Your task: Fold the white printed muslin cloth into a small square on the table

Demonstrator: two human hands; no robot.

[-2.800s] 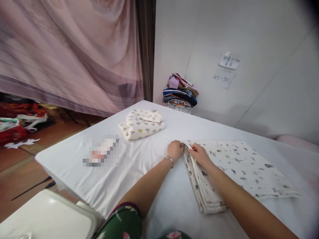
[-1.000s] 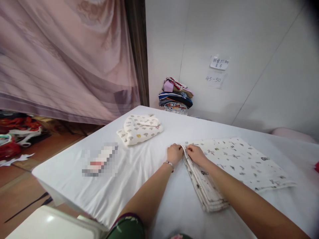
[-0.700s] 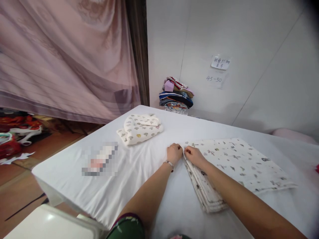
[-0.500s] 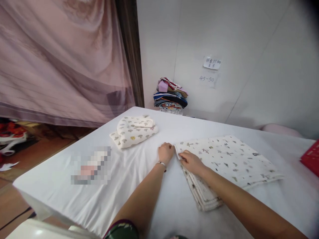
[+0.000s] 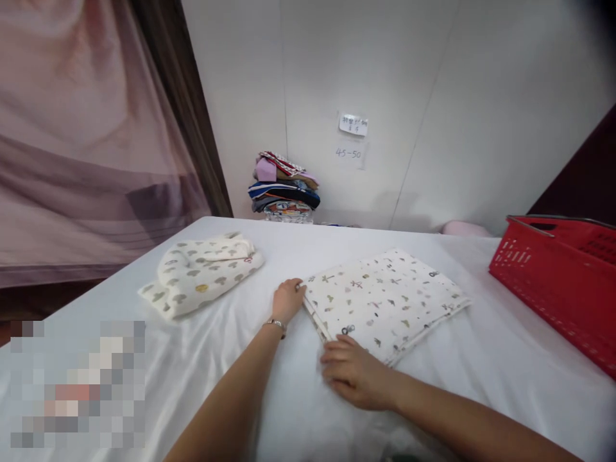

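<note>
Currently, the patterned cloth lies folded on the table, left of the red basket. Along the edge away from the basket, the left hand pinches a corner; the right hand curls over the edge, grip unclear. Keeping layers flush seems best.

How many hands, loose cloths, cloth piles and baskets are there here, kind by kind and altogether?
Hands: 2, left hand and right hand
Loose cloths: 2, touched cloth and mushroom cloth
Pile: 1
Basket: 1
Total: 6
</note>
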